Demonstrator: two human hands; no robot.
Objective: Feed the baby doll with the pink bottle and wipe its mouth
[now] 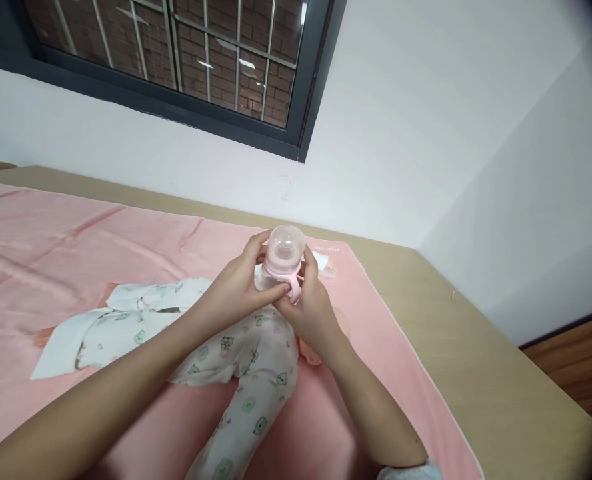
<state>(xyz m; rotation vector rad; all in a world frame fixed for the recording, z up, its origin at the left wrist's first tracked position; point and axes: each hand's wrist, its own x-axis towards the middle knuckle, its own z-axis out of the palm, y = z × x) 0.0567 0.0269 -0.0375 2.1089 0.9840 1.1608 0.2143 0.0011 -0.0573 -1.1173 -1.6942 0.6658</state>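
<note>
Head view, bottle (282, 264), long axis steep, cap (288, 239) uppermost

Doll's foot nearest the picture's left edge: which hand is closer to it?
Left. The left hand is well right of the foot; the right hand is farther still, at the bottle's right.

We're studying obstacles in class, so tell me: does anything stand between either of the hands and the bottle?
Nothing visible does. The left hand and right hand both touch the bottle, one on each side. The doll lies below, not in between.
</note>
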